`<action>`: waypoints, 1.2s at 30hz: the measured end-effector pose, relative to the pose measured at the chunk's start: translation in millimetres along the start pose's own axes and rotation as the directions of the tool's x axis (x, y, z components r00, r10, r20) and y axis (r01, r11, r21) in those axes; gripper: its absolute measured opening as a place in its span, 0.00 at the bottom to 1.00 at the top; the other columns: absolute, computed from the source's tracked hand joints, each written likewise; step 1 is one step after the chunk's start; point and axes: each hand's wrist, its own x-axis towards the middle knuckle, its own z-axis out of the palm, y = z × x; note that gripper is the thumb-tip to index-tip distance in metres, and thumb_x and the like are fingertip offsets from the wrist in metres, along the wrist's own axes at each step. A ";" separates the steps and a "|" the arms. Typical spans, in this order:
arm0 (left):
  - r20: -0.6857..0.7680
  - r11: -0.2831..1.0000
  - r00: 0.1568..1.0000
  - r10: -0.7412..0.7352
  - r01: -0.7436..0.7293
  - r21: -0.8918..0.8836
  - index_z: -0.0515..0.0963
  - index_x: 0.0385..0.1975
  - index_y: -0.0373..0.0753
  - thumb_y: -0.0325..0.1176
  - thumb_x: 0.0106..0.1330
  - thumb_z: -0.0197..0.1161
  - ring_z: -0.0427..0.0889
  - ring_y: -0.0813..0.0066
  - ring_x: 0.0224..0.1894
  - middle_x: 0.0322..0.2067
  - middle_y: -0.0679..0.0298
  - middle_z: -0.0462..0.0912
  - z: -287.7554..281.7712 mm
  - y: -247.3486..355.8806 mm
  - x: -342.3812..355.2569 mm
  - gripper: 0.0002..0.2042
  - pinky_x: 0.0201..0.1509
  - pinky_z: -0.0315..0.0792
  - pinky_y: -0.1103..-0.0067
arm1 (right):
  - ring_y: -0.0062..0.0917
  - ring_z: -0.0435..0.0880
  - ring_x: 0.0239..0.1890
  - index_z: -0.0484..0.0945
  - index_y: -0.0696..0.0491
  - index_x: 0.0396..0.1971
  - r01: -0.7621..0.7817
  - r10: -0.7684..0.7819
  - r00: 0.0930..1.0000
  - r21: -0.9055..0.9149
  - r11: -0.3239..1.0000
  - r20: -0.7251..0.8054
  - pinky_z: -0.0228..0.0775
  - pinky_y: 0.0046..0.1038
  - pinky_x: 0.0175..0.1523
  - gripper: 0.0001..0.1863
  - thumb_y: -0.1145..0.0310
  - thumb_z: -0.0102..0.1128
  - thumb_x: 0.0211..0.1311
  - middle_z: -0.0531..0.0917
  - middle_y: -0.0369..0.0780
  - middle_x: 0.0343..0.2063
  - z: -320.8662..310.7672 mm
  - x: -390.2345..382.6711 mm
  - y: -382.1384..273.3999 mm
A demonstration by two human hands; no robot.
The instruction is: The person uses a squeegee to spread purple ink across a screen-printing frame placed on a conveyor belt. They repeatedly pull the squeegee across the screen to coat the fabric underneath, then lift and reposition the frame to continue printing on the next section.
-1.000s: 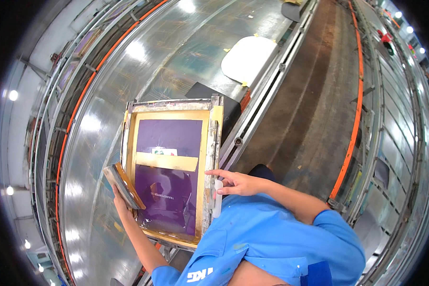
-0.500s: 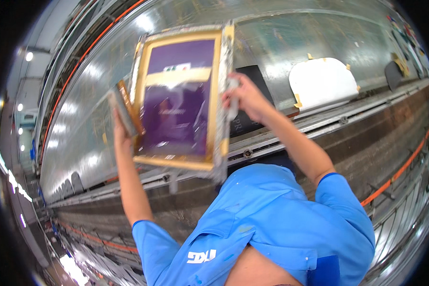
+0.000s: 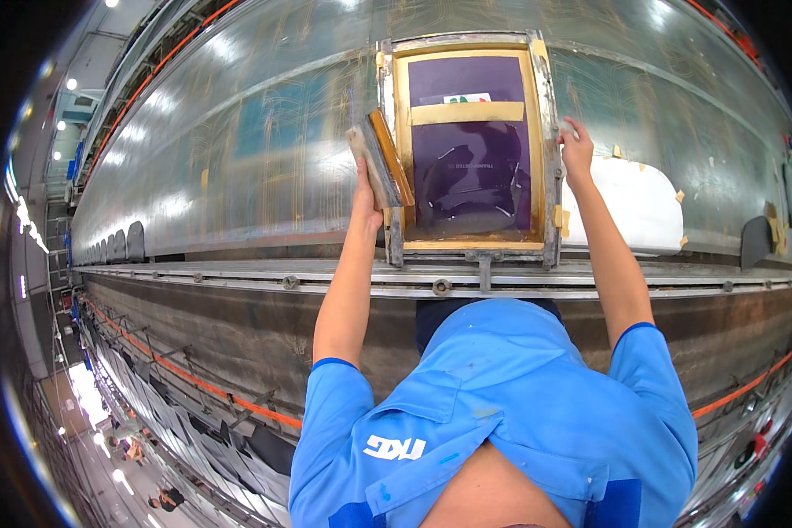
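Observation:
A screen-printing frame [image 3: 547, 106] with a purple mesh [image 3: 471, 167] and tan tape around its inside lies squarely on the long metal table. A pale tape strip [image 3: 466, 113] crosses the mesh near its far end. Beside the frame's left rail, my left hand [image 3: 366, 195] is closed on a squeegee [image 3: 384, 158] with a greyish handle and an amber blade, held tilted. At the right rail, the fingers of my right hand [image 3: 576, 150] are curled around a small pale handle, partly hidden by them. What lies under the frame is hidden.
A white rounded panel [image 3: 629, 207] taped to the table lies right of the frame, with a dark panel [image 3: 755, 242] farther right. Several dark pieces stand at the far left. A metal rail [image 3: 326, 282] with bolts runs along the table's near edge.
The frame has swung from tilted to square and shifted right along the table, over where a black panel showed. Both hands moved with it, the squeegee still in my left. My view has turned.

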 end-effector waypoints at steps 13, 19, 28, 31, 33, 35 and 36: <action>-0.231 0.948 0.951 0.207 -0.136 0.287 0.72 0.62 0.31 0.56 0.68 0.67 0.81 0.62 0.57 0.59 0.56 0.79 1.8 28.6 -31.8 0.35 0.61 0.73 0.71 | 0.21 0.77 0.30 0.76 0.47 0.62 0.023 -0.021 0.999 -0.081 0.996 0.025 0.71 0.28 0.40 0.24 0.68 0.58 0.66 0.82 0.37 0.30 50.0 -3.7 19.6; 0.118 0.435 0.861 0.496 -0.363 0.824 0.75 0.45 0.33 0.32 0.64 0.69 0.86 0.57 0.42 0.38 0.49 0.86 28.7 29.4 -60.1 0.15 0.46 0.77 0.68 | 0.41 0.85 0.46 0.76 0.47 0.62 0.059 -0.054 0.998 -0.203 0.977 0.031 0.73 0.37 0.54 0.24 0.65 0.58 0.65 0.85 0.50 0.47 40.4 19.8 48.0; 0.110 -0.158 0.760 0.640 -0.010 0.987 0.77 0.47 0.37 0.33 0.55 0.66 0.83 0.48 0.43 0.39 0.50 0.82 15.3 -31.0 -101.2 0.19 0.47 0.79 0.59 | 0.33 0.81 0.58 0.80 0.56 0.57 0.482 -0.312 0.871 -0.538 0.692 0.379 0.70 0.33 0.64 0.19 0.66 0.55 0.70 0.75 0.42 0.66 59.3 36.9 103.5; 0.075 0.069 0.757 0.649 -0.157 0.985 0.75 0.51 0.38 0.33 0.56 0.64 0.80 0.47 0.53 0.49 0.48 0.81 34.9 -72.4 -69.2 0.21 0.56 0.75 0.58 | 0.36 0.82 0.57 0.72 0.52 0.66 -0.012 0.038 0.985 -0.150 0.989 0.170 0.75 0.35 0.61 0.25 0.62 0.55 0.71 0.79 0.46 0.62 33.0 48.9 116.6; -0.003 0.292 0.790 0.613 -0.224 0.930 0.73 0.47 0.37 0.32 0.56 0.63 0.80 0.44 0.49 0.44 0.45 0.81 45.9 -73.3 -83.9 0.18 0.53 0.74 0.56 | 0.41 0.81 0.57 0.72 0.52 0.66 0.224 -0.181 0.971 -0.318 0.921 0.157 0.71 0.37 0.62 0.27 0.62 0.56 0.70 0.79 0.49 0.61 45.3 29.5 89.7; -0.056 0.401 0.824 0.564 -0.214 0.891 0.71 0.45 0.37 0.32 0.56 0.62 0.80 0.42 0.47 0.41 0.44 0.81 56.4 -63.1 -88.5 0.17 0.51 0.73 0.55 | 0.42 0.81 0.57 0.72 0.52 0.67 0.207 -0.160 0.973 -0.322 0.924 0.167 0.69 0.38 0.63 0.27 0.64 0.56 0.69 0.78 0.49 0.61 45.0 28.4 80.4; -0.072 0.448 0.844 0.531 -0.207 0.870 0.71 0.44 0.36 0.32 0.56 0.62 0.79 0.41 0.46 0.40 0.43 0.80 57.3 -57.6 -90.3 0.16 0.50 0.72 0.55 | 0.42 0.80 0.57 0.72 0.52 0.67 0.192 -0.143 0.973 -0.293 0.937 0.183 0.68 0.38 0.64 0.27 0.64 0.56 0.69 0.78 0.49 0.62 49.4 26.8 77.6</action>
